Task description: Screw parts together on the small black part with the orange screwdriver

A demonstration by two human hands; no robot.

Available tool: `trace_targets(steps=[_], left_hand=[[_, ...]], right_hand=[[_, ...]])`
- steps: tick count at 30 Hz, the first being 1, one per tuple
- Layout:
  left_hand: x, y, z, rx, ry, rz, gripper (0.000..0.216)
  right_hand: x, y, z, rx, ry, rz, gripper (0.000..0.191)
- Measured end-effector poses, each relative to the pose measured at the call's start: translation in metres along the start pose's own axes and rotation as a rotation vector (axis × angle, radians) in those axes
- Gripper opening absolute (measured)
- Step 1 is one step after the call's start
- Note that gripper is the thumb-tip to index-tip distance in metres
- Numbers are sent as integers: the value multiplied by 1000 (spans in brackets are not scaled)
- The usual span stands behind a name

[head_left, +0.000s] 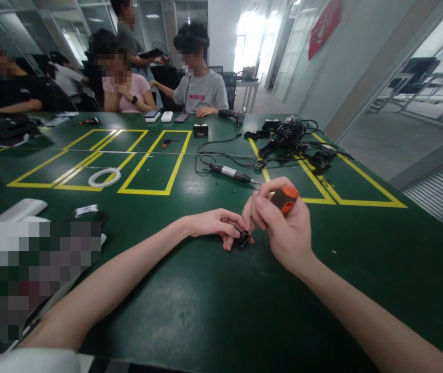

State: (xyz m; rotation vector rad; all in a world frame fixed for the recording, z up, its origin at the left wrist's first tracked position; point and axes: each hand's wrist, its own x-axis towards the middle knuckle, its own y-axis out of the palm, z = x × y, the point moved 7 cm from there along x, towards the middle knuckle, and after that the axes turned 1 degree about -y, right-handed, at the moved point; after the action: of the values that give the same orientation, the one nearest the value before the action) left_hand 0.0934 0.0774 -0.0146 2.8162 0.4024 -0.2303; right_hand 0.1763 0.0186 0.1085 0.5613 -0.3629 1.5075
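Note:
Close in front of me, my left hand [220, 226] is closed with its fingertips on a small black part [241, 241] resting on the green tabletop [190, 290]. My right hand [289, 233] grips a screwdriver [285, 199] with an orange and dark handle, its end pointing up and to the right. The shaft and tip are hidden behind my right fingers. Fingertips of both hands meet around the black part, so its full shape cannot be made out.
Beyond my hands lies a corded electric screwdriver [229, 172]. Tangled black cables [289, 135] are heaped at the far right. A white ring [104, 177] lies on yellow tape outlines. A black box [200, 130] and a drill [232, 116] stand farther back. People [205, 88] sit across the table.

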Motion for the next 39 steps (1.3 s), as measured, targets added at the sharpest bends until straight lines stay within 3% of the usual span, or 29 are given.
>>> trace_targets(steps=[3, 7, 11, 15, 19, 22, 25, 29, 36, 39], left_hand=[[1, 0, 2, -20, -11, 1, 36], [0, -1, 2, -1, -19, 9, 37], [-1, -3, 1, 63, -27, 38, 41], [-1, -4, 3, 103, -42, 58, 45], [0, -6, 5, 118, -60, 36, 52], [-1, -8, 5, 155, -70, 24, 56], [-2, -12, 3, 197, -60, 23, 58], [-3, -16, 1, 208, -52, 12, 55], [-4, -14, 0, 241, -52, -3, 51], [-4, -13, 1, 234, -62, -13, 48]], right_hand=[[-6, -9, 3, -412, -133, 13, 9], [-13, -12, -14, -649, 10, 211, 8], [-22, -9, -26, -595, 130, 309, 12], [-27, -19, -28, -542, 235, 154, 22], [-36, -27, -38, -410, 444, 106, 36], [-37, -32, -38, -393, 383, 75, 38], [-39, -36, -36, -420, 267, 37, 30], [-43, -39, -36, -396, 219, -23, 21], [-47, -39, -39, -297, 325, -120, 31], [-48, -31, -40, -202, 339, -51, 31]])
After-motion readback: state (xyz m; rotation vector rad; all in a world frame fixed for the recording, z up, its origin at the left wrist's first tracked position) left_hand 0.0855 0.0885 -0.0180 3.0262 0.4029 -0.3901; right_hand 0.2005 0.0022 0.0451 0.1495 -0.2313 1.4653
